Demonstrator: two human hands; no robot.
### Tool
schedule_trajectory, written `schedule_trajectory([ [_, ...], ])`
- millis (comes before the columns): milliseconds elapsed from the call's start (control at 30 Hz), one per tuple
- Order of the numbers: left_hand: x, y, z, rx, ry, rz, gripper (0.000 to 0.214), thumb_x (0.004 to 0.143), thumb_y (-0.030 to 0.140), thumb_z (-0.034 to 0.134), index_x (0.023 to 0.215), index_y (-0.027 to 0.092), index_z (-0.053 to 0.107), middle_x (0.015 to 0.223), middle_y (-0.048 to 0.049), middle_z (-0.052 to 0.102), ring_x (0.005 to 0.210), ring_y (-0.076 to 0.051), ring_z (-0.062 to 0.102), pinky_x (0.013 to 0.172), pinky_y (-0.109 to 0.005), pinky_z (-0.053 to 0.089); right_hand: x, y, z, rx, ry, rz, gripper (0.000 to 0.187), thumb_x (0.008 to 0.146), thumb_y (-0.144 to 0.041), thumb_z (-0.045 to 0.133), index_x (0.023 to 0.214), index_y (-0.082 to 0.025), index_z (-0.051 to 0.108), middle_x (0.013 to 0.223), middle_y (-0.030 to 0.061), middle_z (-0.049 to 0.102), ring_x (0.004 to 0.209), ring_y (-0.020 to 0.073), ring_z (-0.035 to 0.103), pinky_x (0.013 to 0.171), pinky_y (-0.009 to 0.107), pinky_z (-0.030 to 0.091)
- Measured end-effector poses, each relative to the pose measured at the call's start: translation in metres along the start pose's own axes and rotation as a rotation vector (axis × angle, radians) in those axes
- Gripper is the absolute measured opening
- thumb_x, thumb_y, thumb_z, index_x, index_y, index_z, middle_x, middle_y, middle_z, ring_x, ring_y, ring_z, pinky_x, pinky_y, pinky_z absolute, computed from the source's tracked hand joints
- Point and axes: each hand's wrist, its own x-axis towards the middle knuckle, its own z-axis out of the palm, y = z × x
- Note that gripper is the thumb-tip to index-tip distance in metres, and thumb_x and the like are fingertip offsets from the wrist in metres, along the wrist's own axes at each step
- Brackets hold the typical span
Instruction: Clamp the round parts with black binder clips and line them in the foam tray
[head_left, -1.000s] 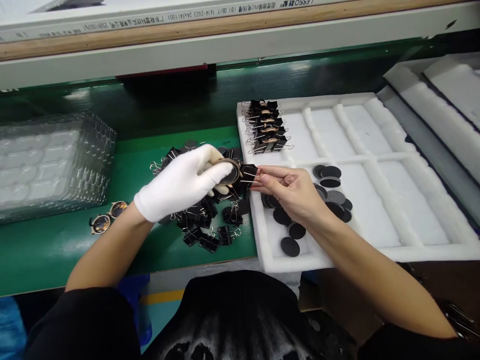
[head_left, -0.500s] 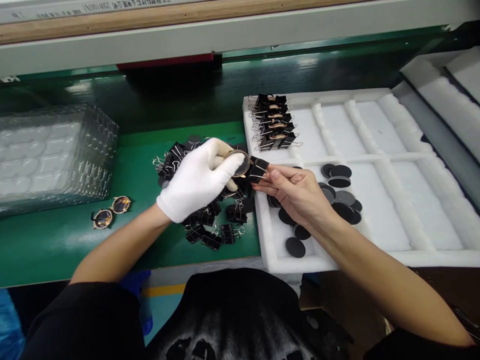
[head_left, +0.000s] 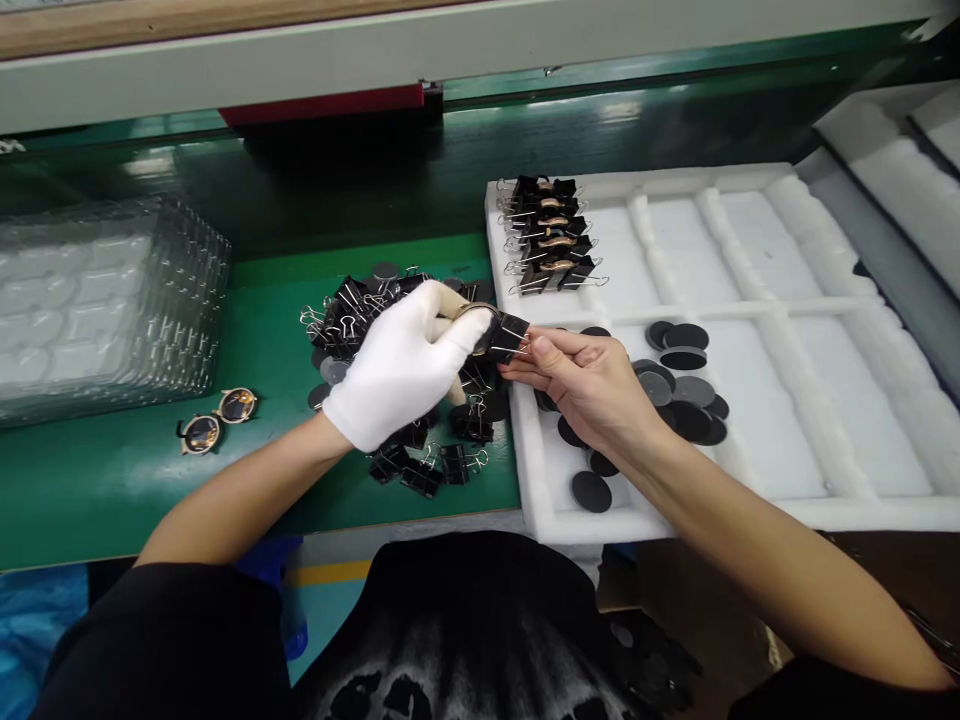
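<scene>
My left hand (head_left: 409,360), in a white glove, is closed around a round gold-rimmed watch case (head_left: 489,330) with a dark disc against its face, the thumb pressing on the disc. In my bare right hand (head_left: 592,380) a black binder clip (head_left: 510,338) is pinched by its wire handles. The clip's jaws sit over the right edge of the watch case; how far they grip is hidden. Beneath my left hand lies a pile of binder clips (head_left: 421,476) mixed with dark round discs (head_left: 386,271).
A white foam tray (head_left: 536,525) on the right holds a row of clipped watch cases (head_left: 553,242) and several loose black discs (head_left: 591,491). Two gold-rimmed watch cases (head_left: 201,434) lie on the green table (head_left: 300,510). Stacked clear plastic trays (head_left: 112,310) stand at left.
The binder clip has moved left onto the edge of the watch case, which is tilted so less of its face shows. The whole view has shifted slightly.
</scene>
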Motion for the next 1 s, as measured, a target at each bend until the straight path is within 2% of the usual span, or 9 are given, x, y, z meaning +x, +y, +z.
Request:
schedule_trajectory([
  [200,0.002,-0.004,0.003,-0.053,-0.005,-0.012,0.029,0.100,0.050,0.056,0.104,0.021,0.057,0.054,0.0037,0.067,0.061,-0.019,0.073,0.064,-0.031,0.053,0.000,-0.001,0.002,-0.024,0.007,0.008,0.034,0.079,-0.048,0.089,0.100,-0.022,0.081,0.096,0.0051,0.081,0.093,0.0217,0.078,0.097,0.045,0.065],
  [400,0.003,-0.002,0.002,-0.139,-0.093,0.001,0.031,0.090,0.048,0.069,0.102,0.019,0.065,0.085,-0.0011,0.076,0.066,-0.016,0.072,0.061,-0.028,0.055,-0.005,-0.006,0.003,-0.130,0.026,-0.080,0.038,0.082,-0.051,0.085,0.109,-0.025,0.078,0.103,0.0045,0.080,0.095,0.0219,0.077,0.098,0.046,0.063],
  [500,0.005,0.001,-0.010,-0.112,0.008,0.067,0.032,0.083,0.043,0.077,0.101,0.018,0.070,0.091,-0.0024,0.076,0.074,-0.017,0.071,0.063,-0.026,0.054,-0.010,-0.007,0.001,-0.400,0.005,-0.253,0.046,0.088,-0.053,0.079,0.125,-0.027,0.072,0.115,0.0062,0.077,0.094,0.0218,0.073,0.092,0.044,0.061],
  [567,0.008,0.000,-0.020,-0.142,0.095,0.097,0.034,0.081,0.042,0.079,0.103,0.017,0.070,0.094,-0.0040,0.076,0.079,-0.016,0.069,0.065,-0.026,0.053,-0.014,-0.005,0.001,-0.708,-0.076,-0.411,0.044,0.091,-0.048,0.076,0.128,-0.026,0.070,0.112,0.0079,0.075,0.095,0.0236,0.068,0.088,0.045,0.058],
  [667,0.013,-0.004,-0.032,-0.216,0.120,0.106,0.035,0.082,0.044,0.078,0.102,0.017,0.068,0.095,-0.0056,0.075,0.080,-0.016,0.068,0.067,-0.027,0.052,-0.018,0.005,0.005,-1.202,-0.243,-0.579,0.027,0.094,-0.036,0.073,0.115,-0.019,0.074,0.100,0.0108,0.071,0.092,0.0279,0.061,0.081,0.047,0.051],
  [733,0.016,-0.008,-0.036,-0.226,0.093,0.121,0.034,0.081,0.044,0.079,0.100,0.018,0.066,0.100,-0.0066,0.075,0.085,-0.017,0.068,0.072,-0.028,0.053,-0.020,0.010,0.009,-1.358,-0.324,-0.593,0.014,0.097,-0.028,0.068,0.103,-0.018,0.076,0.098,0.0117,0.069,0.090,0.0284,0.059,0.077,0.046,0.049],
  [800,0.017,-0.011,-0.037,-0.254,0.041,0.143,0.033,0.080,0.041,0.080,0.097,0.019,0.063,0.111,-0.0080,0.074,0.096,-0.019,0.069,0.081,-0.031,0.055,-0.022,0.010,0.012,-1.309,-0.365,-0.558,0.012,0.098,-0.023,0.064,0.093,-0.020,0.074,0.102,0.0113,0.068,0.094,0.0277,0.061,0.080,0.045,0.050],
  [867,0.015,-0.012,-0.038,-0.280,-0.002,0.161,0.034,0.078,0.040,0.081,0.093,0.020,0.058,0.115,-0.0080,0.074,0.100,-0.020,0.069,0.083,-0.032,0.055,-0.022,0.002,0.011,-1.125,-0.341,-0.496,0.013,0.098,-0.024,0.063,0.088,-0.022,0.071,0.113,0.0108,0.068,0.104,0.0277,0.064,0.086,0.044,0.052],
  [1000,0.011,-0.007,-0.041,-0.124,0.018,0.188,0.035,0.075,0.041,0.083,0.092,0.021,0.059,0.096,-0.0026,0.070,0.083,-0.017,0.064,0.072,-0.029,0.051,-0.016,-0.022,0.000,-0.701,-0.095,-0.343,0.018,0.099,-0.040,0.065,0.089,-0.025,0.065,0.126,0.0085,0.071,0.117,0.0278,0.066,0.091,0.042,0.056],
])
